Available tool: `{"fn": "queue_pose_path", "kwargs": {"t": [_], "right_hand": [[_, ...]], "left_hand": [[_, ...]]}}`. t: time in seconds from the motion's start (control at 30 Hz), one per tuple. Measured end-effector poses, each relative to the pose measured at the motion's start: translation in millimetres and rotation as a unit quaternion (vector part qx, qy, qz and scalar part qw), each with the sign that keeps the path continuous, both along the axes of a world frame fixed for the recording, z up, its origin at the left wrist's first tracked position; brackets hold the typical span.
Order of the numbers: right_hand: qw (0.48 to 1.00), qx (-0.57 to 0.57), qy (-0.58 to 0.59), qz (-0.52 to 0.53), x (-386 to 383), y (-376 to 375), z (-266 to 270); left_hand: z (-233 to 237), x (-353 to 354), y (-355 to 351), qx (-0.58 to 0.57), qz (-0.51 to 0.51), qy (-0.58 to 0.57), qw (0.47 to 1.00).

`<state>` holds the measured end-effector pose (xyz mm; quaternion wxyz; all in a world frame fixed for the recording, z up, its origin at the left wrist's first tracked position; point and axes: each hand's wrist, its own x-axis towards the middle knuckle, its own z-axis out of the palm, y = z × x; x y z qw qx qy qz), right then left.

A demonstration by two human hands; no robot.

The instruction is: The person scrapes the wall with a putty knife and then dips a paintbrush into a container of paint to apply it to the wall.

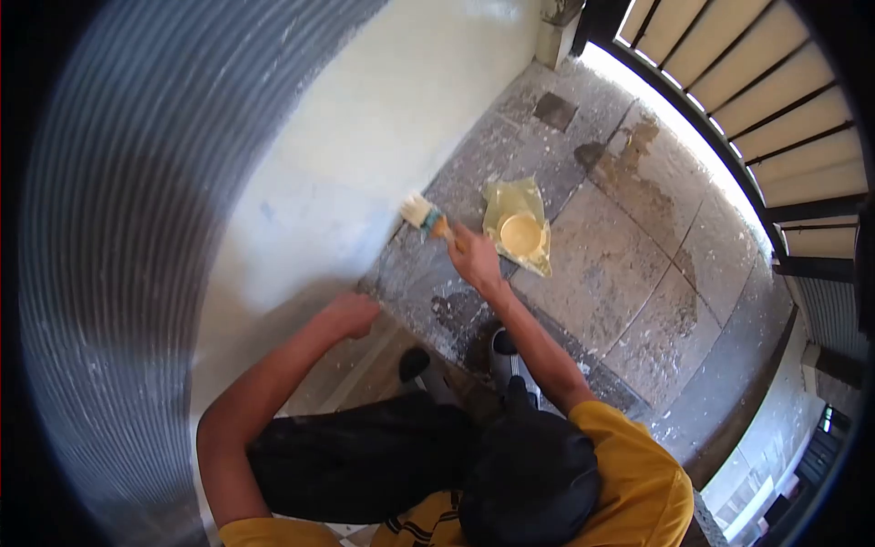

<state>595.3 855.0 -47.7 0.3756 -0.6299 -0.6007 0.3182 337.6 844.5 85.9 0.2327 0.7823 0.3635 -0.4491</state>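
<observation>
My right hand (478, 261) is wrapped round the handle of a paintbrush (422, 215). Its pale bristles point to the left, close to the foot of the white-painted wall (314, 214). Beside that hand, on the floor, a container of cream-yellow paint (521, 235) sits on a translucent yellowish plastic sheet (510, 197). My left hand (352, 315) is closed in a fist near the bottom of the wall, with nothing showing in it.
Grey floor tiles (583, 264) carry paint specks and brown damp patches. Dark ribbed sheeting (137, 228) covers the wall's upper part. A barred metal gate (738, 137) stands at the upper right. My shoes (415, 365) are just below my hands.
</observation>
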Motion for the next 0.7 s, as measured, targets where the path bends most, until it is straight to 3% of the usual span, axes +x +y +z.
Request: {"fn": "queue_pose_path", "kwargs": {"t": [0.17, 0.27, 0.3, 0.4, 0.47, 0.5, 0.6, 0.7], "right_hand": [[0.998, -0.005, 0.055, -0.014, 18, -34, 36], [0.993, 0.036, 0.097, -0.052, 14, -40, 77], [0.989, 0.032, 0.133, -0.055, 13, -35, 88], [0.988, 0.043, 0.143, -0.032, 7, -16, 121], [0.968, 0.162, 0.191, -0.025, -2, -2, 148], [0.968, 0.158, 0.193, -0.02, -8, 5, 153], [0.952, 0.232, 0.197, 0.009, -20, 21, 152], [0.977, 0.126, 0.169, 0.03, -29, 27, 110]], "left_hand": [[-1, -3, 2, -0.014, 0.013, 0.021, 1.0], [-8, -14, -6, 0.006, 0.032, -0.065, 0.997], [-3, -6, -2, -0.026, 0.017, -0.014, 0.999], [-6, -3, -2, 0.001, 0.017, -0.02, 1.0], [-11, -4, -3, 0.012, 0.008, -0.003, 1.0], [-11, -6, -3, 0.009, 0.014, -0.002, 1.0], [-5, -6, -6, 0.016, 0.009, -0.018, 1.0], [2, -8, -8, -0.006, 0.015, -0.012, 1.0]]}}
